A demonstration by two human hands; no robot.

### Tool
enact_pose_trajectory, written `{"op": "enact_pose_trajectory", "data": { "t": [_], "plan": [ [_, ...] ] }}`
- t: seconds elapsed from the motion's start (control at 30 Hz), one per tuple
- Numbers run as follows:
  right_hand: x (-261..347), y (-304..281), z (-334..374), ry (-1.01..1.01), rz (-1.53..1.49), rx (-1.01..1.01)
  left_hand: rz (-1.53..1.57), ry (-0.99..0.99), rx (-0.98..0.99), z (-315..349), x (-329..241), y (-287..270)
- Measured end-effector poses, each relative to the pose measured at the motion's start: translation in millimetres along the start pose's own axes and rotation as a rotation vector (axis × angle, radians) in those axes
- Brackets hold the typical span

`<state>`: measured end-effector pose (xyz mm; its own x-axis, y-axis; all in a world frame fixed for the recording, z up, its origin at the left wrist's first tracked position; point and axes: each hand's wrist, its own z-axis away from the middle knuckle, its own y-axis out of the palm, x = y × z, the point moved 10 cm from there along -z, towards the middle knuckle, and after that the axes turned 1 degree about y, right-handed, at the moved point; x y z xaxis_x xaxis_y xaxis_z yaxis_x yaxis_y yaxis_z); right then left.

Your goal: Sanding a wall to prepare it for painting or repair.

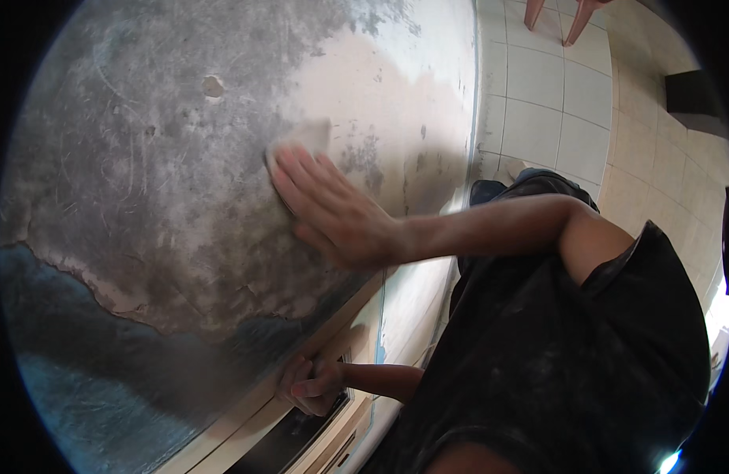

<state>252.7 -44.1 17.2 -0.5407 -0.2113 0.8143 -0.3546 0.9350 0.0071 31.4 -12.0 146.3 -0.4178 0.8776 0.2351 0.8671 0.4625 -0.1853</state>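
Head view is showing a pale sanding pad (308, 136) lying flat against a worn wall (159, 158), just right of a small round hole (213, 86) in the plaster. One hand (329, 209), reaching in from the right, is pressing the pad to the wall with its fingers (297, 170) stretched out flat, not curled around it; only the pad's upper edge is showing past the fingertips. Below the pad, grey scraped plaster is giving way to peeling blue paint (72, 347). Further down, the other hand (311, 385) is curling its fingers over the edge of a cream frame (246, 430). Right of the wall, pale floor tiles (538, 103) are spreading out, with pink chair legs (574, 20) standing on them.
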Motion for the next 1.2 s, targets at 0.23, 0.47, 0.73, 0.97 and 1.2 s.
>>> {"op": "enact_pose_trajectory", "data": {
  "t": [0.23,0.47,0.73,0.97,1.2],
  "plan": [
    [11,-6,-33,-0.109,0.005,-0.016,-0.038,-0.082,-0.012,0,6,-3],
    [-19,3,24,-0.259,0.252,0.054,-0.041,-0.063,0.031,1,1,7],
    [-2,-12,-26,-0.127,0.002,-0.028,-0.056,0.007,0.048,-3,-6,7],
    [-15,-6,-2,-0.213,0.057,0.014,-0.053,-0.008,0.035,0,-1,9],
    [-35,-5,9,-0.201,0.123,0.012,-0.058,0.011,0.032,-4,-8,12]
  ]
}}
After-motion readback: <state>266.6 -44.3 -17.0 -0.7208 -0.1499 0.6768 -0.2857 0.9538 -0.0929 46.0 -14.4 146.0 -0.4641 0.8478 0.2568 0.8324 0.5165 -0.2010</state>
